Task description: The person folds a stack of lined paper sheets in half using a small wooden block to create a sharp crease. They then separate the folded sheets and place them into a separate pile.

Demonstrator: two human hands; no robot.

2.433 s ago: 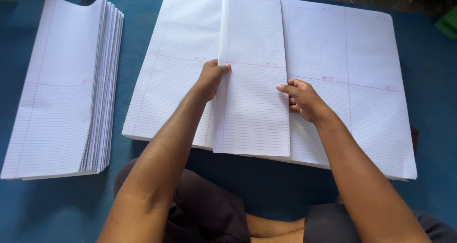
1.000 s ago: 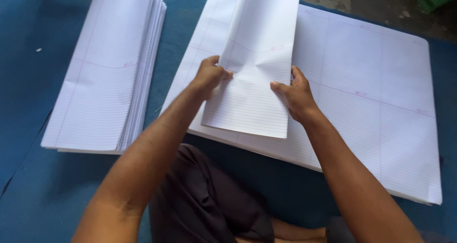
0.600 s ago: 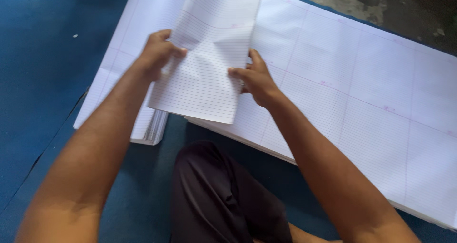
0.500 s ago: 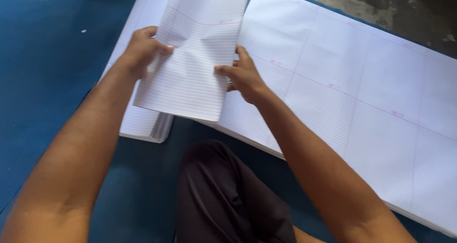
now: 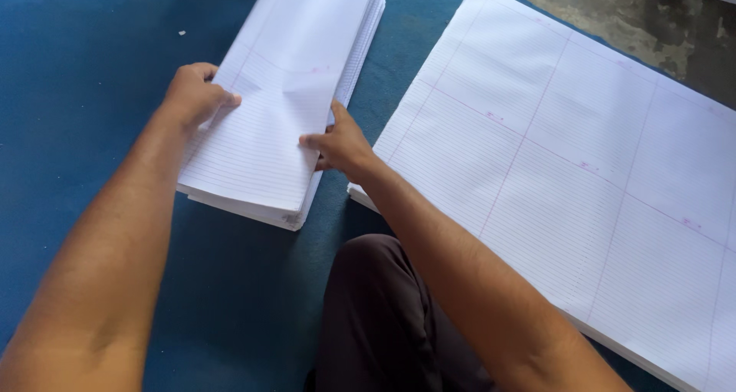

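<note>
A folded sheet of white ruled paper (image 5: pixel 268 131) lies on top of a stack of folded sheets (image 5: pixel 337 62) on the left. My left hand (image 5: pixel 195 93) grips the sheet's left edge, thumb on top. My right hand (image 5: pixel 341 143) holds its right edge, fingers pressing on the paper. To the right lies a pile of large flat ruled sheets (image 5: pixel 583 162) with pink margin lines.
Everything rests on a blue mat (image 5: pixel 92 47). Bare grey concrete floor (image 5: pixel 629 16) shows at the top right. My knee in dark trousers (image 5: pixel 383 308) is at the bottom centre, between the two paper piles.
The folded sheet was lifted off the large pile, carried left in both hands, and now lies on top of the folded stack. The view has swung left with it.
</note>
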